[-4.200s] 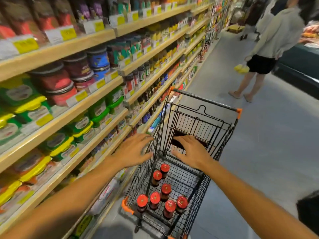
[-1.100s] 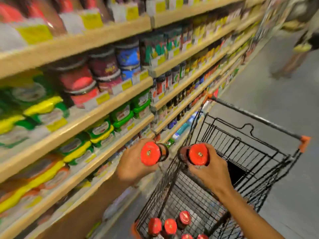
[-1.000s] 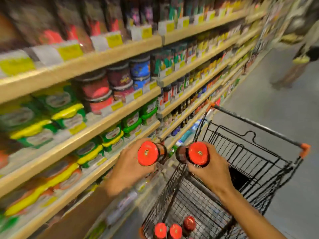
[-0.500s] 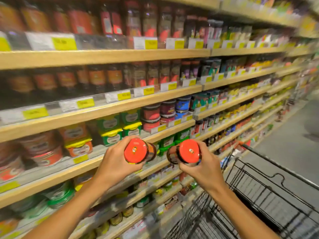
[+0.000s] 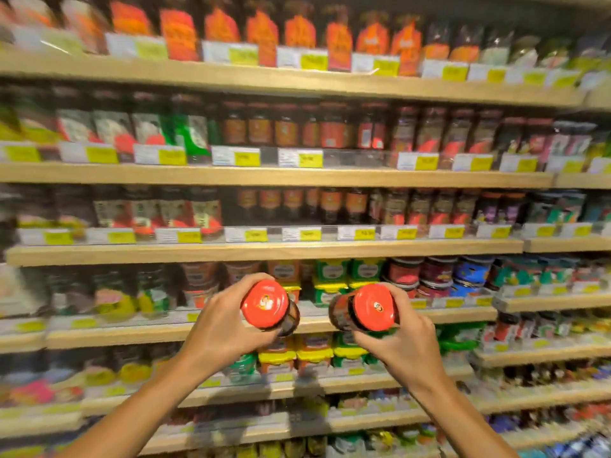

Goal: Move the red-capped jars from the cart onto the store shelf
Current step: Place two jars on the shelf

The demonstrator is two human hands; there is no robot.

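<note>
I have my left hand (image 5: 228, 328) wrapped round one red-capped jar (image 5: 269, 307) and my right hand (image 5: 405, 350) round another (image 5: 363, 307), caps tipped toward me, bases aimed at the shelf (image 5: 264, 251) just ahead for sliding in.

jar caps (image 5: 265, 304) red | shelf boards (image 5: 264, 251) tan | price tags (image 5: 310, 233) yellow-white

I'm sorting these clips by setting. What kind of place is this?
Most likely a supermarket aisle: long wooden shelves packed with jars, and yellow price tags along their edges.
</note>
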